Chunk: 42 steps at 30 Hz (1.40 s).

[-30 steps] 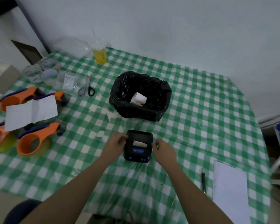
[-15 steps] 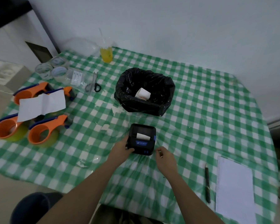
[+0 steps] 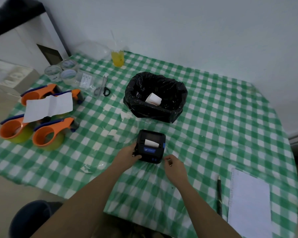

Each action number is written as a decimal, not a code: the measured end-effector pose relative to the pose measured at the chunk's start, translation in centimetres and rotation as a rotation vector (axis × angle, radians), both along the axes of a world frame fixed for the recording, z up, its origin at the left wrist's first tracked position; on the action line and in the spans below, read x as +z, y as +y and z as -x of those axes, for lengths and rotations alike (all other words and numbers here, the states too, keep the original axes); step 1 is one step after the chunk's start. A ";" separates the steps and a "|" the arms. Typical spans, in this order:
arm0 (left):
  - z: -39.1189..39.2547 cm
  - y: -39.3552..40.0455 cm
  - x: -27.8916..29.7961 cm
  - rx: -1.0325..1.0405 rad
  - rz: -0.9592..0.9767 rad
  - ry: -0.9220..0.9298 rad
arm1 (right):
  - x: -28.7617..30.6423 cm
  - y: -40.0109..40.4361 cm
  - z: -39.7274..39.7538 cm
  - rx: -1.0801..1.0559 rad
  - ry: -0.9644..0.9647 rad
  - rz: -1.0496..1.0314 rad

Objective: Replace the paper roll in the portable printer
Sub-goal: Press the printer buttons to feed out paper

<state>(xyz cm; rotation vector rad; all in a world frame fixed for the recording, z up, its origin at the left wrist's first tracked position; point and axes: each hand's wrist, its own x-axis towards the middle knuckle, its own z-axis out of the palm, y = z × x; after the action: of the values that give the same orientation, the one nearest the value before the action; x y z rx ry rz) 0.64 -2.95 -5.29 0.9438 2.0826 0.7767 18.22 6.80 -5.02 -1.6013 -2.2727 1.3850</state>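
A small black portable printer [image 3: 151,145] lies on the green checked tablecloth [image 3: 213,127], its lid down and a strip of white paper [image 3: 151,142] sticking out of the slot. My left hand [image 3: 127,156] grips the printer's left near corner. My right hand [image 3: 174,166] hovers just off the printer's right near corner, fingers curled loosely, apart from the case. Behind the printer stands a bin lined with a black bag [image 3: 139,107], and a white paper roll [image 3: 153,99] lies inside it.
Three orange tape dispensers [image 3: 48,134] and a white sheet [image 3: 48,107] lie at the left. Scissors [image 3: 101,88], tape rolls [image 3: 68,73] and a yellow drink [image 3: 117,57] sit at the back. A pen [image 3: 219,191] and a notepad [image 3: 249,203] lie at the right.
My right hand drew back from the printer's right side toward me. My left hand slid down to the near left corner. The view pulled back and higher.
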 end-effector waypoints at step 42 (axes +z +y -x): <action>0.5 0.3 -0.2 -0.054 0.046 0.073 | -0.5 -1.0 0.9 -0.075 0.064 0.045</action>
<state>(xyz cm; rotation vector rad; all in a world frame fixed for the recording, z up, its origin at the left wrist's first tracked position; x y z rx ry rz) 0.17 -2.65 -5.48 1.0120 2.1195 0.6727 17.29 5.76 -5.52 -1.6116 -2.1387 1.4580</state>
